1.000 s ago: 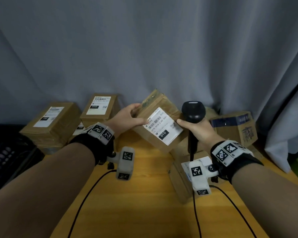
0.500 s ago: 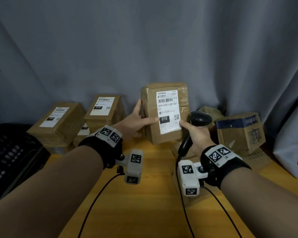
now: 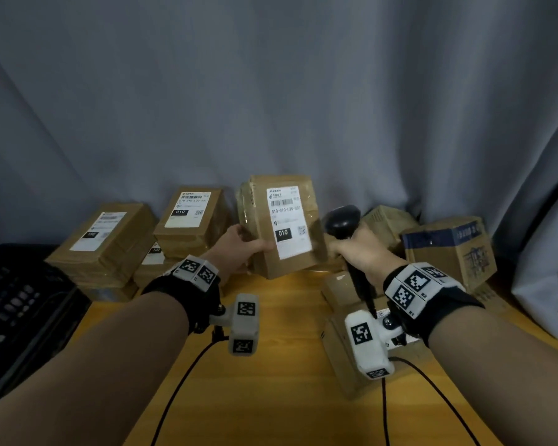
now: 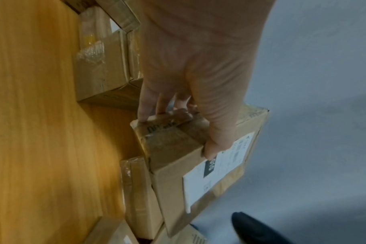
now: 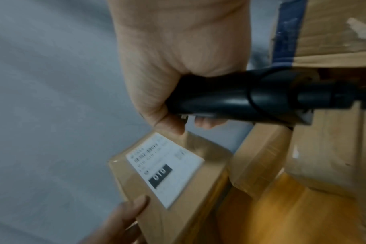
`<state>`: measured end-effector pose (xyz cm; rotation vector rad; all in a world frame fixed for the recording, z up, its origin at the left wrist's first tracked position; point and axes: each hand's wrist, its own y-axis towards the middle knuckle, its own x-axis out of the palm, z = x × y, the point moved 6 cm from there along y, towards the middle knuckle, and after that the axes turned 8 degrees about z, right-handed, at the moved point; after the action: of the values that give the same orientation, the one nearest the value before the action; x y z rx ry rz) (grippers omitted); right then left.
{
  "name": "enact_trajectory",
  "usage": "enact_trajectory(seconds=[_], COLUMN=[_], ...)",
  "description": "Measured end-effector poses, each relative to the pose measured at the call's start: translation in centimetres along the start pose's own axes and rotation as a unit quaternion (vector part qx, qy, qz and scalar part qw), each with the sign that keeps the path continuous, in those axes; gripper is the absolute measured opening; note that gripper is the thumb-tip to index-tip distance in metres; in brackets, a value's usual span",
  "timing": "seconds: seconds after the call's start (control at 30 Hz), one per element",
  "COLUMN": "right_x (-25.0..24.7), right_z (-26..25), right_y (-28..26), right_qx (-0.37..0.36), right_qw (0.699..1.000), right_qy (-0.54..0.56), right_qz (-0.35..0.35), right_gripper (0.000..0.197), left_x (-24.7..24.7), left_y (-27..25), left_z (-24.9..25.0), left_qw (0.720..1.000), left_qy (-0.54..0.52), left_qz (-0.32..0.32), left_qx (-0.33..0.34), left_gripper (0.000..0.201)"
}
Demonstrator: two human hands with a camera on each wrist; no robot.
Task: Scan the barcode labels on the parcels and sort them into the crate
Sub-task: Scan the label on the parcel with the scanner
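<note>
Brown parcel (image 3: pixel 282 226), white "010" label (image 3: pixel 287 222)

A yellow wooden table (image 3: pixel 271 397) carries taped brown cardboard parcels: two labelled stacks (image 3: pixel 110 249) at its back left, a blue-taped box (image 3: pixel 448 249) at back right, another parcel (image 3: pixel 342 355) nearer, and two black cables (image 3: pixel 181 381)

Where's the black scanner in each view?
Head: scanner right of centre, held by the right hand.
Left wrist: only its black tip, bottom right.
Right wrist: handle across centre right.
Shared landmark: white label on the held parcel.
</note>
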<state>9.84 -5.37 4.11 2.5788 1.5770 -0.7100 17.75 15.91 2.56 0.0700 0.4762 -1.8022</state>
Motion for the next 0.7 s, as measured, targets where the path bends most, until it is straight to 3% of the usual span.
enact_trajectory(seconds=[0.1, 0.23, 0.4, 0.53, 0.63, 0.7], right_x=[-0.2, -0.7, -1.3, -1.8, -2.5, -3.0], right_z=[-2.3, -5.0, -6.0, -6.2, -6.8, -7.4], right_y=[-1.1, -2.7, -3.6, -4.3, -4.7, -4.8], right_qx=[-0.035, -0.094, -0.089, -0.087, -0.086, -0.086], right_qw=[0.998, 0.995, 0.993, 0.996, 0.996, 0.995], right_qy=[-0.025, 0.013, 0.071, 0.026, 0.031, 0.049], right_qz=[-0.037, -0.032, -0.015, -0.025, -0.018, -0.011], right_gripper=[0.01, 0.01, 0.034, 0.033, 0.03, 0.029], left_x=[-0.7, -1.4, -1.7, -1.4, -1.0, -0.7], left_y=[0.5, 0.8, 1.0, 0.8, 0.5, 0.3], left_z=[-1.2, -2.4, -2.9, -3.0, -3.1, -2.8], left_qw=[0.999, 0.998, 0.995, 0.993, 0.993, 0.993], left_qy=[0.023, 0.029, -0.01, -0.049, -0.045, -0.029], left_qz=[0.03, 0.057, 0.096, 0.109, 0.11, 0.111], left_qx=[-0.004, -0.016, -0.007, -0.001, 0.0, 0.01], left_gripper=[0.045, 0.062, 0.074, 0.07, 0.088, 0.082])
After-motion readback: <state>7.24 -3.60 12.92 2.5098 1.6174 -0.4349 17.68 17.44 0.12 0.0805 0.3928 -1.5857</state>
